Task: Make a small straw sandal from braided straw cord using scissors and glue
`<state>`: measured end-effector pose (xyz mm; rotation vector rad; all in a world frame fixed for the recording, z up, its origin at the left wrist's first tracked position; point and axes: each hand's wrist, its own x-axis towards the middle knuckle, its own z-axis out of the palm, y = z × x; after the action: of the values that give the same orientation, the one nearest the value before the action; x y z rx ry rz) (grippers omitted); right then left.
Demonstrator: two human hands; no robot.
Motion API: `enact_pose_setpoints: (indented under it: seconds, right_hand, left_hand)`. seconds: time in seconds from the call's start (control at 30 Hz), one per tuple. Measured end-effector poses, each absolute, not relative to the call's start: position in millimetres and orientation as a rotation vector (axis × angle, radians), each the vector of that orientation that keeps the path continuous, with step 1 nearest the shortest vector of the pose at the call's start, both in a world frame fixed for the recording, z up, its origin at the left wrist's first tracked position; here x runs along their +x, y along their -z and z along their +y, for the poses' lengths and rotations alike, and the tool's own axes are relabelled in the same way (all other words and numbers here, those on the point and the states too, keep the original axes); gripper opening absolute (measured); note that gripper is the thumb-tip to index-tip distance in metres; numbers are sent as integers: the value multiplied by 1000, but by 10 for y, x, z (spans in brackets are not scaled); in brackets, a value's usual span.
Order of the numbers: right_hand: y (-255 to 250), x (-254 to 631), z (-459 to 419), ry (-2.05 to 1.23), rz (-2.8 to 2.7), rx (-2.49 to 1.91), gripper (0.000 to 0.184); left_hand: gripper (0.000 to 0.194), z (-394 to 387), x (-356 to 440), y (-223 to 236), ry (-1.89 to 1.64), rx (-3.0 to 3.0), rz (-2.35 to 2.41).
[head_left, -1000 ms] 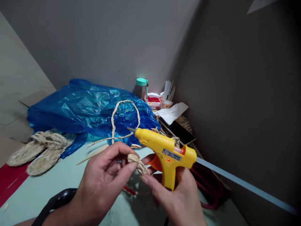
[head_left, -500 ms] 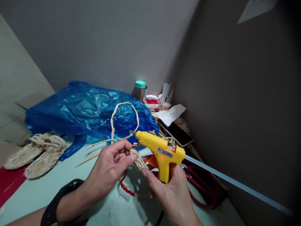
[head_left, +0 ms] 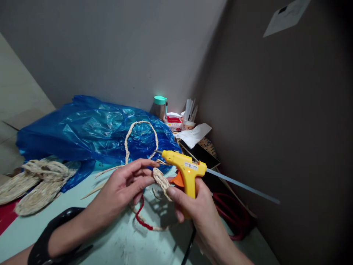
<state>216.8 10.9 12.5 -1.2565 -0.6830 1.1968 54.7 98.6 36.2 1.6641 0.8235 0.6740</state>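
In the head view my right hand [head_left: 197, 206] grips a yellow hot glue gun [head_left: 182, 162] with an orange trigger. Its light is lit, its nozzle points left, and a long clear glue stick [head_left: 242, 185] sticks out behind. The right thumb also presses a small coiled piece of braided straw cord [head_left: 161, 181]. At that piece's left side is my left hand [head_left: 131, 184], with fingers curled and thumb and forefinger at its edge. A cord section wrapped in red [head_left: 143, 221] hangs below. Beyond the hands, a braided loop [head_left: 127, 141] lies against a blue plastic bag.
The blue plastic bag [head_left: 63, 129] covers the table's back left, near woven straw slippers [head_left: 35, 198]. Toward the back right are a teal-lidded jar [head_left: 160, 105], a paper cup of sticks [head_left: 189, 125], tissue [head_left: 195, 136] and a phone [head_left: 208, 154]. Red-handled scissors [head_left: 234, 217] lie right.
The glue gun has tilted and turned, its rear now nearer the hands. My left fingers have loosened slightly around the coiled piece. The whole view has shifted a little.
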Motion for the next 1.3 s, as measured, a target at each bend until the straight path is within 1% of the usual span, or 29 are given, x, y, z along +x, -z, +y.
enact_pose_setpoints:
  seconds: [0.17, 0.3, 0.47, 0.6, 0.73, 0.8, 0.9, 1.13, 1.3]
  right_hand:
    - [-164, 2199, 81, -1343, -642, -1079, 37]
    - [-132, 2190, 57, -1411, -666, -1021, 35]
    - [-88, 2226, 71, -1291, -784, -1174, 37]
    - [-89, 2226, 105, -1165, -829, -1252, 41]
    - [-151, 2183, 107, -1145, -798, -1226, 42]
    - [-184, 2159, 97, -1163, -782, -1220, 41]
    - [-209, 2120, 83, -1171, -759, -1239, 38]
    - [-205, 2003, 38, -1150, -751, -1279, 32]
    - [-193, 1994, 31, -1050, -712, -1318, 36]
  left_hand:
    - [26, 1069, 398, -405, -923, 2208, 694]
    - [18, 1120, 359, -393, -945, 2380, 560]
    - [11, 1143, 346, -410, -869, 2396, 546]
    - [13, 1106, 367, -452, -767, 2380, 612]
    - [20, 1071, 407, -471, -637, 2186, 742]
    - [23, 1062, 424, -456, -562, 1941, 804]
    - [24, 1054, 440, -412, -497, 1612, 827]
    - [22, 1014, 453, -345, -507, 1252, 783]
    - [20, 922, 530, -319, -589, 1083, 749]
